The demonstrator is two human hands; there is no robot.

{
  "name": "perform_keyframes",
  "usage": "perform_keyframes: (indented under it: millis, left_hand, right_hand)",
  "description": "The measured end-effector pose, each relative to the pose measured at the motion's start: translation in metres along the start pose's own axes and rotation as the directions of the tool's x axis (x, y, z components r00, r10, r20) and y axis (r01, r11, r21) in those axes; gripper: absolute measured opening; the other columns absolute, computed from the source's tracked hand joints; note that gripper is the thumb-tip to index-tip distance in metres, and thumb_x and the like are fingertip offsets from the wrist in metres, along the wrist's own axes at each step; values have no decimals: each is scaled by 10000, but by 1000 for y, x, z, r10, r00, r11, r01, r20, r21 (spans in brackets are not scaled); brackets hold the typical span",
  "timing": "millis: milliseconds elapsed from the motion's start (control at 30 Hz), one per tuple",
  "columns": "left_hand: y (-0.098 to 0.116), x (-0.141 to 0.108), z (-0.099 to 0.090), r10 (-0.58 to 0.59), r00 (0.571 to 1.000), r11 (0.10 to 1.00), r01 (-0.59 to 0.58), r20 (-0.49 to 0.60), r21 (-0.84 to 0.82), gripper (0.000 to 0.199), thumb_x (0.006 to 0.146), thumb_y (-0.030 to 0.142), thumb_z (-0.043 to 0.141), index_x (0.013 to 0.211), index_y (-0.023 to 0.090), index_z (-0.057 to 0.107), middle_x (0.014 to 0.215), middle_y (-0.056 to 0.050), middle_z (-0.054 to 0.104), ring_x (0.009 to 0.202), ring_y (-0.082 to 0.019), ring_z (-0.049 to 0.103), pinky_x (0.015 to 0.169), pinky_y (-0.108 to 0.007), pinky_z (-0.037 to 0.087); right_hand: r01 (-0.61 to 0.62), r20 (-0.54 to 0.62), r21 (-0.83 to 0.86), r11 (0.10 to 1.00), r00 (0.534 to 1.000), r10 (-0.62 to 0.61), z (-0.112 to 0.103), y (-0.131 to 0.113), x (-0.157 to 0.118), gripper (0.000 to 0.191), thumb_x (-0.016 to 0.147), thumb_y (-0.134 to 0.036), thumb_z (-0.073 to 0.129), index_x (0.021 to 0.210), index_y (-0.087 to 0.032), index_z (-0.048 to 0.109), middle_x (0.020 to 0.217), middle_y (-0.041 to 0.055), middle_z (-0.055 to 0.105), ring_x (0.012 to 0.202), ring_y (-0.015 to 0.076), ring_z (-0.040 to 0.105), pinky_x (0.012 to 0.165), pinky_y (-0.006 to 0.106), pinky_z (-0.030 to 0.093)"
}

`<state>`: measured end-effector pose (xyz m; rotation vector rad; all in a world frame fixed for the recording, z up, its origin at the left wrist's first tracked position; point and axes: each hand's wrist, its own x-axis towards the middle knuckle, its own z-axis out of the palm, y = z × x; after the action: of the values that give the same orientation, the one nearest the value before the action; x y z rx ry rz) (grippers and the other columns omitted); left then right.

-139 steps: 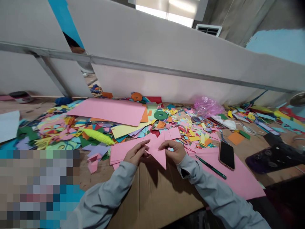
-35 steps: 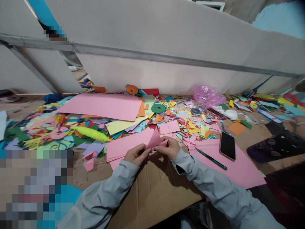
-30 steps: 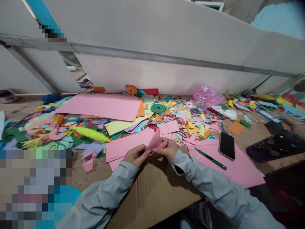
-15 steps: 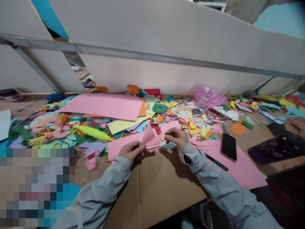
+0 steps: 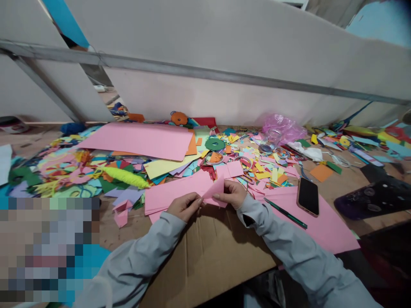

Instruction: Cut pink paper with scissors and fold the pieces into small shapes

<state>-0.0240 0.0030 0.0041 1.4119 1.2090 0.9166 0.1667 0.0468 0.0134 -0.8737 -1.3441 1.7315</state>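
Observation:
A small piece of pink paper [image 5: 214,191], bent into a fold, is held above the near edge of the worktable. My left hand [image 5: 186,206] pinches its left corner between thumb and fingers. On its right side, my right hand [image 5: 233,194] grips the same piece with closed fingers. Just behind it lies a stack of pink paper strips [image 5: 175,190]. Under both wrists is a brown cardboard sheet [image 5: 208,256]. A small folded pink paper shape [image 5: 122,212] rests left of my left hand.
Paper scraps [image 5: 257,164] in many colours cover the table's back. A large pink sheet [image 5: 141,139] lies at left, beside neon yellow yarn [image 5: 123,176]. To the right are a green pen [image 5: 285,212], a phone [image 5: 308,196] and a dark purple case [image 5: 369,199].
My right hand has moved left and closed on the pink paper, which was held by my left hand alone. The paper has shifted slightly to the right.

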Motion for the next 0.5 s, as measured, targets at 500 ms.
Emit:
perform_keyframes:
  millis: [500]
  left_hand:
    - [6,-2,3,-154,984,956,171,87,-240,488,737,601,537,656,125,607,464,-1,554,411,-87,472,426,-203,338]
  right_hand:
    - [106,31,-49,993,994,-105,0,-4,0,152,591,-247,730,722,-172,707,712,16,645,670,136,572,659,260,452]
